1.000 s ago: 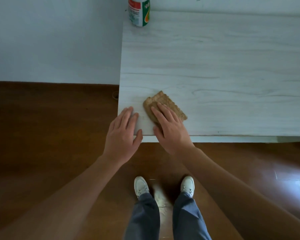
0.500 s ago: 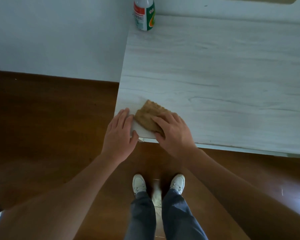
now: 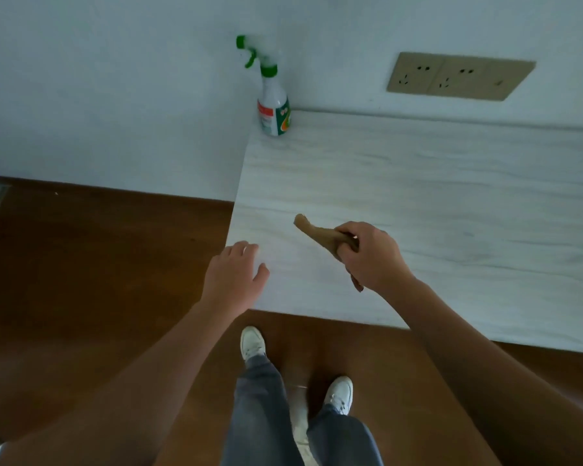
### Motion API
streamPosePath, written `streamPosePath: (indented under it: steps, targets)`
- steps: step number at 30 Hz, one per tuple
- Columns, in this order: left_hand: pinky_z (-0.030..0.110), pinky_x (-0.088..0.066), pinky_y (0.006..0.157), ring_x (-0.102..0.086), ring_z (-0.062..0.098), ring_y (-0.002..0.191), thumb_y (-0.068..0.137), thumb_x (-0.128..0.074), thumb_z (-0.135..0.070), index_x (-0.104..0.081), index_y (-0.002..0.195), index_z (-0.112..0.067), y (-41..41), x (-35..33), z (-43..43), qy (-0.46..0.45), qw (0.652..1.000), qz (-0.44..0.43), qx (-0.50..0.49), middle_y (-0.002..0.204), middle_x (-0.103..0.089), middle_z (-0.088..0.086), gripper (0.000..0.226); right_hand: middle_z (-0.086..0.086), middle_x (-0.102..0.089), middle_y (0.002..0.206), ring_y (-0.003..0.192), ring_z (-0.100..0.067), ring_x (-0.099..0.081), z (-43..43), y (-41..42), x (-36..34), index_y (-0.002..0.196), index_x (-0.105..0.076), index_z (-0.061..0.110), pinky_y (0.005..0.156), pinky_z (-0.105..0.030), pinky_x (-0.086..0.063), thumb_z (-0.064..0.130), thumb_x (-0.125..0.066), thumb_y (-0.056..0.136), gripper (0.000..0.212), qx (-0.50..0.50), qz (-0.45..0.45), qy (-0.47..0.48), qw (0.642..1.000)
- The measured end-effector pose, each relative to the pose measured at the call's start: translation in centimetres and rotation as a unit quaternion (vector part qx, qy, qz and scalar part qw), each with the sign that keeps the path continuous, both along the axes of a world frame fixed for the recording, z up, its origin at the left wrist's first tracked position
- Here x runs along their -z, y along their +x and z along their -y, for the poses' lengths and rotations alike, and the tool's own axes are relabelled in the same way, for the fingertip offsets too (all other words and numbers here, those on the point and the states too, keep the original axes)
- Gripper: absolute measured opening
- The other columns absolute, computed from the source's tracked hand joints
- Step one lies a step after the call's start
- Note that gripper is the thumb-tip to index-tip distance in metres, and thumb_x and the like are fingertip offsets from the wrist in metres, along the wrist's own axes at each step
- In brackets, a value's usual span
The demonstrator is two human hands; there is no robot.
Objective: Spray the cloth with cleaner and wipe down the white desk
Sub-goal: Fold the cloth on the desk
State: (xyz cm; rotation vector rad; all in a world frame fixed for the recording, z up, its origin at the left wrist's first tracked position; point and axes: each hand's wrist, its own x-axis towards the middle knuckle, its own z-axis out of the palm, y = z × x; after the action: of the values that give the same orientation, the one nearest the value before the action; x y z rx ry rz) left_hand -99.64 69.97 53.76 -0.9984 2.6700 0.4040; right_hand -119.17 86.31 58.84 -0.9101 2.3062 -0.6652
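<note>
Wiping paused — your right hand bunches the cloth, left hand open; reach the spray bottle at eleven o'clock — desk awaits.

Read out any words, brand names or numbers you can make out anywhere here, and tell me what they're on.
Nothing can be read.
Spray bottle: its red, white, green and orange label carries print, but it is too small and blurred to read.
Wall outlet panel: only socket holes, no text.
Desk and cloth: no markings visible.
</note>
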Motion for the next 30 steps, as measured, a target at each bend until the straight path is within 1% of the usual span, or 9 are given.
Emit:
streamPosePath:
  steps: [6, 9, 11, 13, 17, 22, 24, 28, 30]
  targets:
    - [0.037, -0.048, 0.1, -0.059, 0.022, 0.125, 0.106, -0.042, -0.04, -0.055, 0.141, -0.014, -4.7, -1.5, 7.1, -0.011, 0.995, -0.088, 0.049, 0.141, -0.061, 0.003, 0.046, 0.01, -0.066, 0.079, 0.042, -0.011, -0.058, 5.5, -3.4, -2.2, 0.108, -0.065, 0.03, 0.061, -0.035, -0.056, 0.015, -0.047, 0.091, 0.029, 0.031, -0.017, -0.011, 0.999]
    - [0.036, -0.048, 0.103, -0.058, 0.02, 0.128, 0.107, -0.043, -0.041, -0.053, 0.145, -0.015, -6.7, -1.5, 10.8, 0.011, 0.992, -0.105, 0.072, 0.143, -0.06, 0.002, 0.048, 0.011, -0.066, 0.085, 0.058, -0.005, -0.057, 8.9, -5.1, -2.1, 0.11, -0.065, 0.031, 0.063, -0.029, -0.049, 0.015, -0.048, 0.091, 0.03, 0.065, -0.033, -0.013, 0.997]
    - [0.035, -0.046, 0.108, -0.055, 0.019, 0.135, 0.107, -0.042, -0.045, -0.048, 0.15, -0.016, -8.0, -1.6, 13.1, 0.03, 0.989, -0.113, 0.087, 0.149, -0.056, 0.001, 0.052, 0.01, -0.067, 0.096, 0.079, -0.012, -0.062, 10.9, -6.6, -1.6, 0.113, -0.065, 0.03, 0.072, -0.029, -0.047, 0.013, -0.049, 0.091, 0.032, 0.07, -0.056, -0.009, 0.996]
    - [0.034, -0.045, 0.11, -0.051, 0.018, 0.139, 0.106, -0.043, -0.048, -0.042, 0.154, -0.018, -9.5, -1.9, 14.9, 0.052, 0.984, -0.134, 0.102, 0.153, -0.052, 0.0, 0.056, 0.007, -0.067, 0.104, 0.096, -0.016, -0.059, 12.4, -8.3, -1.0, 0.116, -0.066, 0.029, 0.081, -0.031, -0.046, 0.012, -0.049, 0.092, 0.034, 0.06, -0.086, -0.001, 0.994]
    - [0.036, -0.045, 0.113, -0.049, 0.016, 0.141, 0.102, -0.051, -0.052, -0.037, 0.157, -0.022, -13.6, -3.1, 16.8, 0.095, 0.967, -0.182, 0.15, 0.156, -0.048, -0.002, 0.064, 0.007, -0.065, 0.109, 0.101, -0.016, -0.054, 14.3, -10.4, 0.1, 0.119, -0.067, 0.027, 0.085, -0.031, -0.045, 0.009, -0.048, 0.094, 0.036, 0.046, -0.125, 0.018, 0.991]
    - [0.034, -0.042, 0.114, -0.047, 0.016, 0.138, 0.102, -0.055, -0.048, -0.043, 0.153, -0.02, -16.8, -1.7, 16.8, 0.122, 0.963, -0.128, 0.201, 0.153, -0.05, -0.002, 0.06, 0.005, -0.064, 0.13, 0.113, -0.021, -0.057, 14.2, -10.6, 3.1, 0.127, -0.065, 0.031, 0.096, -0.037, -0.048, 0.022, -0.057, 0.091, 0.038, -0.072, -0.119, 0.084, 0.987]
    - [0.033, -0.045, 0.108, -0.051, 0.016, 0.131, 0.103, -0.053, -0.046, -0.048, 0.148, -0.019, -16.8, -0.4, 16.4, 0.125, 0.968, -0.108, 0.191, 0.147, -0.054, -0.001, 0.053, 0.006, -0.06, 0.135, 0.122, -0.02, -0.054, 13.3, -10.7, 4.2, 0.129, -0.064, 0.03, 0.1, -0.032, -0.044, 0.03, -0.061, 0.092, 0.037, -0.06, -0.086, 0.093, 0.99]
    - [0.032, -0.05, 0.099, -0.056, 0.016, 0.125, 0.103, -0.054, -0.045, -0.052, 0.145, -0.018, -17.3, 1.6, 15.6, 0.146, 0.979, -0.123, 0.069, 0.139, -0.059, -0.001, 0.049, 0.003, -0.057, 0.131, 0.12, -0.019, -0.051, 12.3, -12.1, 6.2, 0.135, -0.057, 0.024, 0.095, -0.032, -0.046, 0.034, -0.057, 0.095, 0.042, 0.052, -0.062, 0.089, 0.993]
    - [0.037, -0.053, 0.098, -0.058, 0.018, 0.123, 0.103, -0.054, -0.045, -0.05, 0.144, -0.018, -18.2, 2.5, 15.4, 0.14, 0.983, -0.116, 0.038, 0.136, -0.06, 0.0, 0.05, 0.003, -0.055, 0.135, 0.123, -0.018, -0.049, 12.8, -13.1, 6.9, 0.137, -0.054, 0.02, 0.098, -0.033, -0.045, 0.033, -0.058, 0.096, 0.043, 0.053, -0.067, 0.083, 0.993]
